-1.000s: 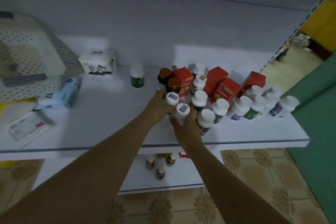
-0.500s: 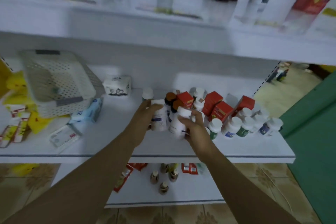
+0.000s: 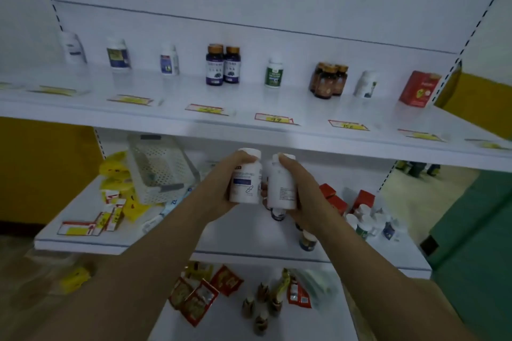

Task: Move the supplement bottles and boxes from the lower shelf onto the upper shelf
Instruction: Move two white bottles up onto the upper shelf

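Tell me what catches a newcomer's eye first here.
At centre, the left hand grips a blue-labelled white bottle and the right hand a second white bottle, just below the upper shelf. That shelf carries a spaced row of bottles ending in a red box at right.

Row of bottles (image 3: 221,66) along the upper shelf (image 3: 249,102), box (image 3: 418,88) at its right end, basket (image 3: 158,169) left on the lower shelf (image 3: 144,241), cluster of bottles and boxes (image 3: 365,221) right, in front between shelves, first bottle (image 3: 246,183) in left hand (image 3: 221,191) just beside second bottle (image 3: 281,185) in right hand (image 3: 307,196)
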Motion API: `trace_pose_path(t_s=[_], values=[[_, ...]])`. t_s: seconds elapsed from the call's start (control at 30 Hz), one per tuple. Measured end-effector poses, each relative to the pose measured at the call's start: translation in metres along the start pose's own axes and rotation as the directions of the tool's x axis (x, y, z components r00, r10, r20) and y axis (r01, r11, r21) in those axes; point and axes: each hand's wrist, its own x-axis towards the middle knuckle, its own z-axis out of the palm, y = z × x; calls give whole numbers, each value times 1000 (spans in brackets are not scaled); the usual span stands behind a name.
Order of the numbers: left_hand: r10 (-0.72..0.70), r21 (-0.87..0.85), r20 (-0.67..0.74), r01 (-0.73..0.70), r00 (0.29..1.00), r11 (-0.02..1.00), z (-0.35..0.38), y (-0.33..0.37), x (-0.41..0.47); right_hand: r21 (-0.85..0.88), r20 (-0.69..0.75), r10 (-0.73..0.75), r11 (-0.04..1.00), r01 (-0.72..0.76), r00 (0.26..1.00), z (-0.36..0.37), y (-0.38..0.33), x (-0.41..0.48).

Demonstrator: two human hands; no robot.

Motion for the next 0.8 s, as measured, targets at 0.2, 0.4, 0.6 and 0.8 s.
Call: trace_pose_path(t_s=[0.2, 0.4, 0.6, 0.8], values=[[125, -6, 40, -125, 991, 992, 18, 59, -28, -111, 63, -174, 977, 180, 983, 40, -57, -11], [222, 224, 45, -226, 974, 948, 30, 95, -32, -140, 95, -127, 980, 140, 987, 50, -102, -9], [248, 248, 26, -246, 968, 937, 39, 109, -27, -275, 126, -214, 931, 241, 969, 54, -120, -5], [246, 249, 11, -241, 969, 938, 49, 114, -20, -275, 65, -228, 932, 237, 971, 51, -128, -4]])
